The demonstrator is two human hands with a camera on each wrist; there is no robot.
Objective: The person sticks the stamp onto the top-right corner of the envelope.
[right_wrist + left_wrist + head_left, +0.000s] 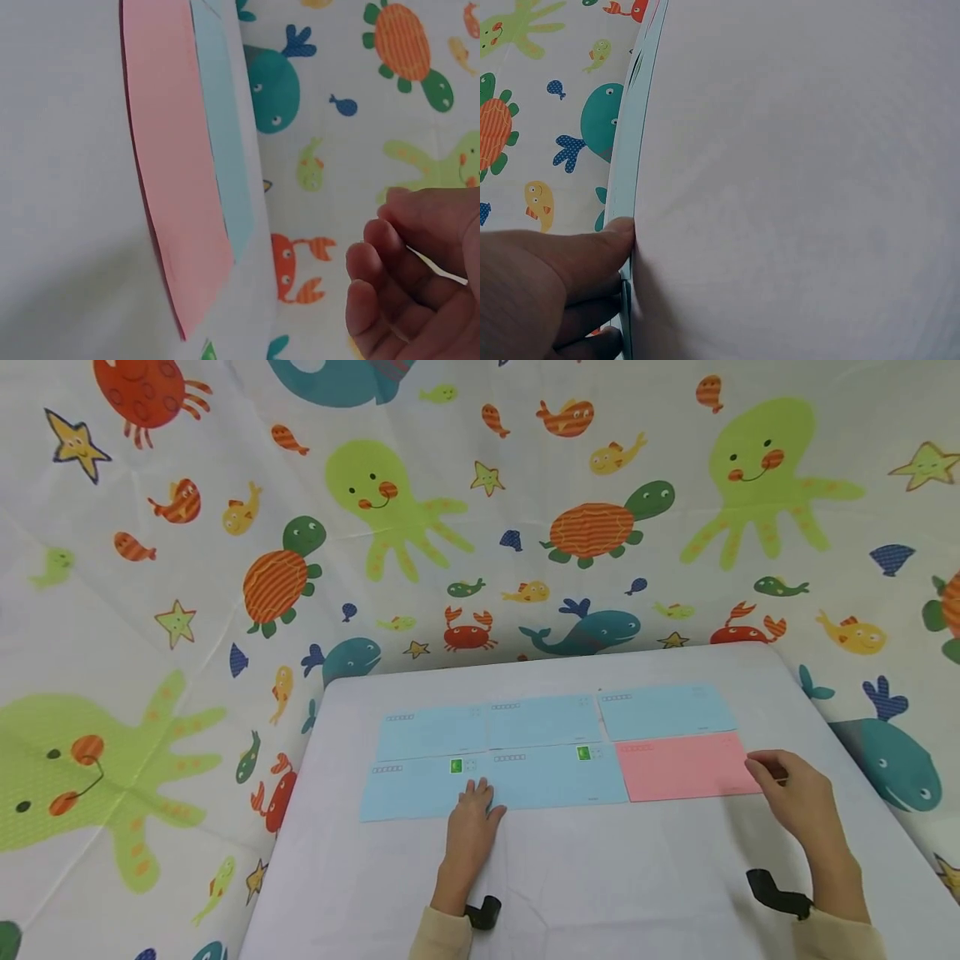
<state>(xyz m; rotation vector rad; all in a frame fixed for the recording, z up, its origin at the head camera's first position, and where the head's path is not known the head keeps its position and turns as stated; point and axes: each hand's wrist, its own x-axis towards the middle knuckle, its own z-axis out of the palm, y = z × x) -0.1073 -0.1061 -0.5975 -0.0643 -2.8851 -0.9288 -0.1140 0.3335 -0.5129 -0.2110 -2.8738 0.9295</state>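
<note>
Six large envelopes lie in two rows on the table. Several are light blue, one being the lower-left envelope (420, 793) and one the lower-middle envelope (551, 781). The lower-right one is a pink envelope (686, 768). Green stamps, a left stamp (456, 766) and a right stamp (582, 753), sit near the top right corners of two blue envelopes. My left hand (471, 827) rests on the bottom row where two blue envelopes meet. Beside the pink envelope's right edge is my right hand (798, 789), fingers loosely curled, thumb close to the forefinger, nothing visible between them.
A small green piece (208, 351) shows near the pink envelope's end in the right wrist view. Behind the white table (600, 877) hangs a cloth (480, 552) printed with sea animals. A black strap-like part (776, 893) sticks out at the right wrist.
</note>
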